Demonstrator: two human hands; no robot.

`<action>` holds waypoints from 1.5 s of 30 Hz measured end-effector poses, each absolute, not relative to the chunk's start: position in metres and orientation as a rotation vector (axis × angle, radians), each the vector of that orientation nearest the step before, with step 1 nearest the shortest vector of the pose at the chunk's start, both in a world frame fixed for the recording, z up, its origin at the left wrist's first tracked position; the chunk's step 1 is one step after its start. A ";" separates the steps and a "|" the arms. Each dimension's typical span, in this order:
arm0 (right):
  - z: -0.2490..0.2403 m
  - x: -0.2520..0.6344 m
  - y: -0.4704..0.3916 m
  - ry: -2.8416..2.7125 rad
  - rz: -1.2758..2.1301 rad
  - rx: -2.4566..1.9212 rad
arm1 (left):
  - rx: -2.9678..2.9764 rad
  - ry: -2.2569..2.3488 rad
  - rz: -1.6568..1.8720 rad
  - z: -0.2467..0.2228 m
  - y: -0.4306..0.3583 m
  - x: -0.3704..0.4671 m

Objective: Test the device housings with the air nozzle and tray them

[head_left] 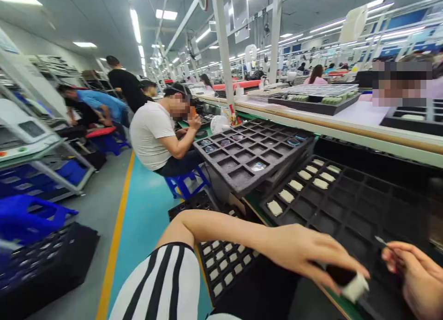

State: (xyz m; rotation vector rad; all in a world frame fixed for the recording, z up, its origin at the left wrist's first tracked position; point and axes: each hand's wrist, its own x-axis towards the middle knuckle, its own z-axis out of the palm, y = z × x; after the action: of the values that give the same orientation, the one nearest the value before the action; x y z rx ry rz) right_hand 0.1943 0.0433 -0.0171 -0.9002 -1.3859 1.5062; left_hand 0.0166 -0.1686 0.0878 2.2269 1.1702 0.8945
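Note:
My left hand reaches across from the left, its fingers closed around a small cream-white block with a dark face, slightly blurred. To its right, my right hand pinches a thin metal-tipped tool; most of the tool is hidden in the fingers. Both hands are over a black compartment tray. Several cream-white pieces lie in that tray's far and left compartments. The tool tip and the held block are apart.
A black foam tray with several shiny round pieces stands on a stack ahead. Below my left arm lies another tray of white pieces. A person in a white shirt sits on a blue stool. A long bench runs behind.

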 end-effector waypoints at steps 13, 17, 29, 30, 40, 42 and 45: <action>-0.003 0.179 0.035 -1.436 1.468 -0.755 | 1.095 0.948 1.366 0.003 0.019 0.004; 0.001 0.182 0.031 -1.438 1.453 -0.734 | 1.018 0.895 1.244 -0.001 0.010 0.001; 0.001 0.183 0.036 -1.341 1.406 -0.689 | 1.233 0.858 1.078 -0.003 0.012 0.005; 0.001 0.183 0.036 -1.336 1.414 -0.683 | 1.243 0.860 1.076 -0.003 0.011 0.005; 0.003 0.182 0.035 -1.377 1.374 -0.701 | 1.296 0.900 1.077 -0.004 0.012 0.006; 0.004 0.182 0.036 -1.386 1.376 -0.706 | 1.303 0.910 1.075 -0.004 0.012 0.005; 0.004 0.182 0.036 -1.393 1.376 -0.711 | 1.306 0.901 1.079 -0.005 0.011 0.005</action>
State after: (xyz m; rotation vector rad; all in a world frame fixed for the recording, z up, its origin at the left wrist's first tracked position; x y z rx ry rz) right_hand 0.1816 0.0359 0.0043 -0.7108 -1.3931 1.3760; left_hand 0.0053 0.0111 -0.0047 1.3055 0.9006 1.0791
